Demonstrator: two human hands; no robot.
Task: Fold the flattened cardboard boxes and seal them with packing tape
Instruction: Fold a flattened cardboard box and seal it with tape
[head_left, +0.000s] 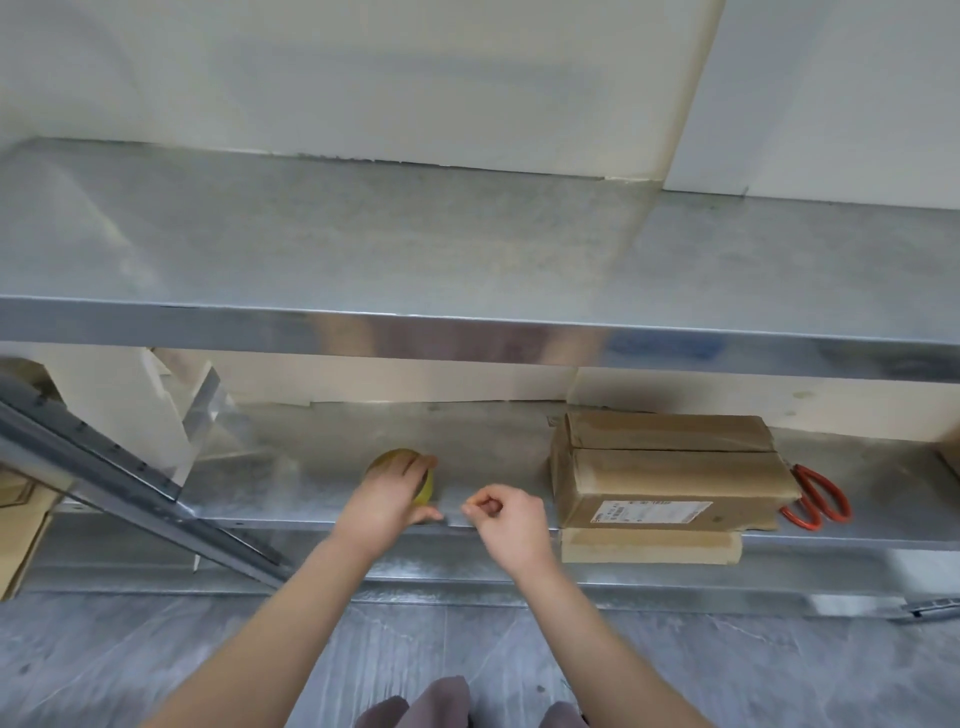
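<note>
A yellowish roll of packing tape (389, 460) stands on the lower metal shelf (493, 441), and my left hand (387, 499) grips it from above. Just to its right my right hand (506, 519) hovers at the shelf's front edge with thumb and fingers pinched together; whether a tape end lies between them is too blurred to tell. Two taped brown cardboard boxes (670, 478) lie stacked on the same shelf further right. Another flat cardboard piece (649, 545) sticks out below them.
Red-handled scissors (818, 499) lie right of the boxes. A wide upper metal shelf (467, 249) spans the view against a white wall. A slanted metal rail (130, 483) crosses at left, with flat cardboard (21, 525) behind it. Grey floor lies below.
</note>
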